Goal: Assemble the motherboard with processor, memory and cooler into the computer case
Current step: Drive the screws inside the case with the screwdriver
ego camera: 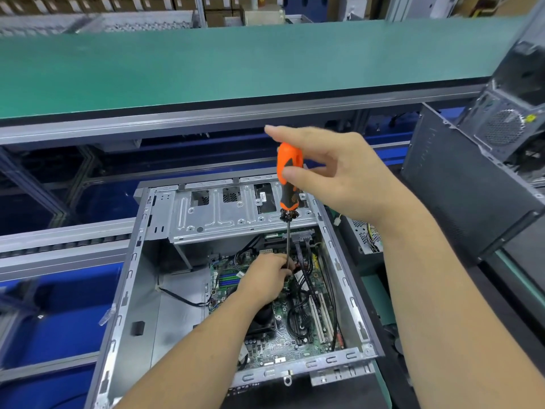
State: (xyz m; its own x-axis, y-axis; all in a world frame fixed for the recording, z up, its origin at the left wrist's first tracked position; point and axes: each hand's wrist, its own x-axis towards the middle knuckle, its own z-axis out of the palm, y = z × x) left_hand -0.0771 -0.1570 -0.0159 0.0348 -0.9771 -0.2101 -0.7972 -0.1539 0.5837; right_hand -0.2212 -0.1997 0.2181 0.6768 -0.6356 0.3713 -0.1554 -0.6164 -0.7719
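The orange and black handle of a screwdriver (288,178) is pinched by the thumb and fingertips of the right hand (339,178), and the other fingers of that hand are spread loosely above it. The screwdriver is held almost straight up, with its thin metal shaft pointing down into the computer case (141,261). The low end of the shaft is gripped by the curled fingers of the left hand (265,280), down near the tip, so the tip itself is hidden. The left hand is reached deep inside the case, just above the green motherboard (283,340), which is laid flat on the bottom of the case, on its right side. Blue memory slots (228,279) are seen just left of the left hand. A dark cooler (264,318) is seen on the board, partly covered by the left wrist. Black cables (303,287) are draped over the board to the right of the hand, and white slots (320,317) are found beside them, nearer the right wall. A silver metal drive cage (224,211) is fixed across the far end of the case. The case is laid on its side with the open side up, in the middle of the scene. A long green belt (236,63) is stretched across the far side. A second dark case (466,184) is stood at the right, well apart from the hands.
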